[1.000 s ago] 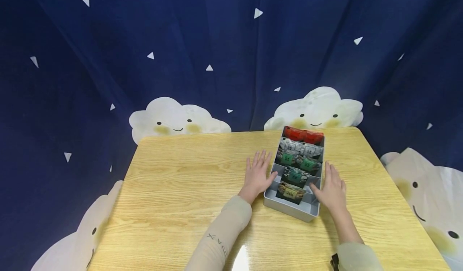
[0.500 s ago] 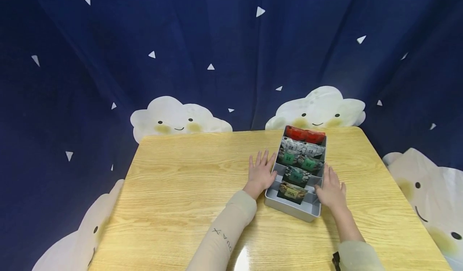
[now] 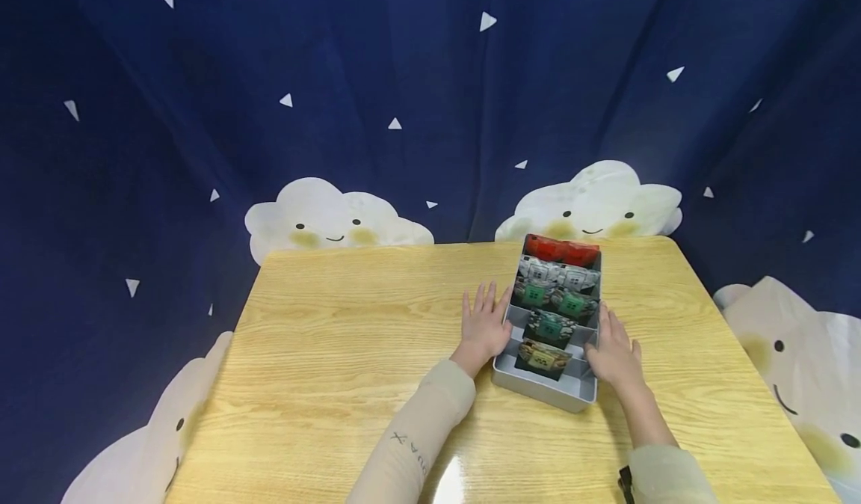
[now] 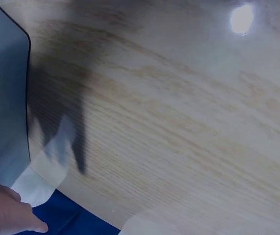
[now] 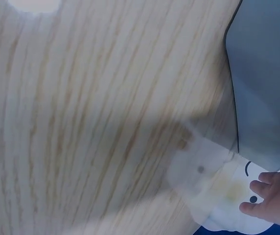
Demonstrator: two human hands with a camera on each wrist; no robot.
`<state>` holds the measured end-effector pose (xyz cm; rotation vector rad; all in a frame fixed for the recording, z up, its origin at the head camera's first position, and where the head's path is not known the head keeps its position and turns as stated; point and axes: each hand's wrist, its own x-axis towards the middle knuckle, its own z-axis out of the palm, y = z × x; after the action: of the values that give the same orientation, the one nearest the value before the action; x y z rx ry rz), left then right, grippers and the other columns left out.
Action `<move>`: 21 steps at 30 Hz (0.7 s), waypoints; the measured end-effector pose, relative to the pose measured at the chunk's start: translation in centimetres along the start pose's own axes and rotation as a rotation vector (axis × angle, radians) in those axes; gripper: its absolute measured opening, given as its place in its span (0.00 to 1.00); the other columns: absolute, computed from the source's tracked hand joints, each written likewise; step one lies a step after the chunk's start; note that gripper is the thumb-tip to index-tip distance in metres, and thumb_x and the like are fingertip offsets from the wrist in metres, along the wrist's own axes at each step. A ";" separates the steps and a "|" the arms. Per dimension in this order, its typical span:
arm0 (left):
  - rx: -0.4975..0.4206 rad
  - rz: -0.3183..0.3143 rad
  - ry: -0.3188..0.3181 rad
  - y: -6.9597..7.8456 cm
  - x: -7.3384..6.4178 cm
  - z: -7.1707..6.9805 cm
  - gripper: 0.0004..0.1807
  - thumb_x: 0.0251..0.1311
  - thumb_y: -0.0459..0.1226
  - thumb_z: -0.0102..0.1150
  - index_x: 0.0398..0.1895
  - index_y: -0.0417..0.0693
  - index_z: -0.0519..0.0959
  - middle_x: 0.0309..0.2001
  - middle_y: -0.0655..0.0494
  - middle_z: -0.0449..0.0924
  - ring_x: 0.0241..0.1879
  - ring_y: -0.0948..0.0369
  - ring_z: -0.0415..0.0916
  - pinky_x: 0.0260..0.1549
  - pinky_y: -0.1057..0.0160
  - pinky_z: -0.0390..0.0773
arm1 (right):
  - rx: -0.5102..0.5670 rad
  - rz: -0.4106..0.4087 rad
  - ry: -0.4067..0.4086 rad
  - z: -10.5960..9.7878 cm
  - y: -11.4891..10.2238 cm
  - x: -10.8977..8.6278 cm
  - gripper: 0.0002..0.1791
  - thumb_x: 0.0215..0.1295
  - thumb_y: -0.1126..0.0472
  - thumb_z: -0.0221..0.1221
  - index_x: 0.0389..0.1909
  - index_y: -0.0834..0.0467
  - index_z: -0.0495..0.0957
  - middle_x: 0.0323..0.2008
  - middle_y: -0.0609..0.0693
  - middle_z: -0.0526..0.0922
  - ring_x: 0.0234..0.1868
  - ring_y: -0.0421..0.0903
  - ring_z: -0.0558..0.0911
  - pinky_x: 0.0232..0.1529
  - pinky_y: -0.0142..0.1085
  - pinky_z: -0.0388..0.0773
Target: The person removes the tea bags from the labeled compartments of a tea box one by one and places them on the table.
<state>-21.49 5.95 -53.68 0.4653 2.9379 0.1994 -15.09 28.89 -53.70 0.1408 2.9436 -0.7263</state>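
Note:
A grey divided box (image 3: 543, 393) stands on the right part of the table. Its rows hold small flat packets: red packets (image 3: 561, 250) at the far end, then silvery packets (image 3: 538, 269) and green-labelled packets (image 3: 573, 304). Nearer lie a teal-labelled packet (image 3: 549, 327) and a yellow-labelled packet (image 3: 542, 357). My left hand (image 3: 484, 330) lies along the box's left side, fingers spread and straight, thumb at the rim. Along the right side, my right hand (image 3: 615, 351) touches the wall with extended fingers. Both wrist views show fingers beside the box's smooth outer wall (image 5: 265, 73).
The box stands on a wooden table (image 3: 350, 339), near its back edge. Behind and around hangs a dark blue curtain (image 3: 350, 78) with white triangles and smiling clouds. A bright light reflection lies on the table near the front.
My right hand has come in from beside the box to its right wall, its thumb drawn back toward the rim. The box's far end has swung slightly left.

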 end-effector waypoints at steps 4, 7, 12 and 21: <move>-0.029 -0.020 0.003 -0.3 -0.6 0.2 0.33 0.66 0.50 0.33 0.72 0.68 0.36 0.73 0.56 0.36 0.71 0.56 0.32 0.65 0.47 0.35 | -0.013 -0.019 -0.019 0.0 -0.2 0.3 0.46 0.59 0.59 0.47 0.70 0.58 0.27 0.66 0.72 0.42 0.65 0.70 0.45 0.57 0.68 0.38; -0.046 -0.040 0.003 -0.6 -1.2 0.2 0.34 0.66 0.50 0.34 0.72 0.67 0.35 0.73 0.55 0.35 0.71 0.56 0.31 0.65 0.47 0.35 | -0.026 -0.039 -0.031 0.1 -0.6 0.5 0.46 0.60 0.59 0.47 0.70 0.57 0.27 0.66 0.72 0.43 0.65 0.70 0.46 0.58 0.67 0.38; -0.061 -0.065 0.026 -1.3 -2.1 0.2 0.34 0.65 0.50 0.35 0.72 0.65 0.37 0.73 0.54 0.36 0.71 0.55 0.32 0.65 0.47 0.38 | -0.042 -0.081 -0.017 0.3 -1.2 0.9 0.45 0.59 0.60 0.48 0.71 0.59 0.31 0.66 0.72 0.45 0.65 0.69 0.47 0.58 0.67 0.40; -0.088 -0.111 0.024 -2.9 -3.7 0.3 0.35 0.65 0.49 0.35 0.72 0.62 0.36 0.73 0.54 0.33 0.71 0.53 0.33 0.65 0.45 0.35 | -0.066 -0.130 -0.023 1.4 -2.9 1.3 0.44 0.59 0.60 0.48 0.71 0.59 0.33 0.67 0.69 0.47 0.66 0.66 0.49 0.59 0.67 0.40</move>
<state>-18.79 2.05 -53.91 0.2881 2.9528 0.3201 -16.55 25.74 -53.77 -0.0651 2.9719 -0.6411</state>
